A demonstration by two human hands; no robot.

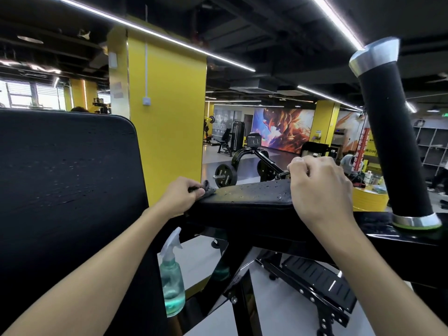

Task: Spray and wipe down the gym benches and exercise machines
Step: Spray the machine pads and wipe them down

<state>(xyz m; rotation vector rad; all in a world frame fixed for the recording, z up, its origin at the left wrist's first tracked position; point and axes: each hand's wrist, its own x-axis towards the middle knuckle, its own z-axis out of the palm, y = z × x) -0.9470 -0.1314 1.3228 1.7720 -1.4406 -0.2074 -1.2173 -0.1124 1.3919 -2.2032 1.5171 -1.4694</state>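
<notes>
Yellow pillar (167, 117) rises behind the droplet-covered pad (244, 194).

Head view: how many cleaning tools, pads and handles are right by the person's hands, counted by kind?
Spray bottle: 1
Grey cloth: 1
Black pads: 2, the large back pad and the wet arm pad
Black grip handle: 1
Total: 5

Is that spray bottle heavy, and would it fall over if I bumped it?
Probably a bit heavy: the spray bottle looks mostly full of greenish liquid. It is tall and narrow, so a bump could likely tip it. It may be slippery too, since the pad nearby looks wet.
</notes>
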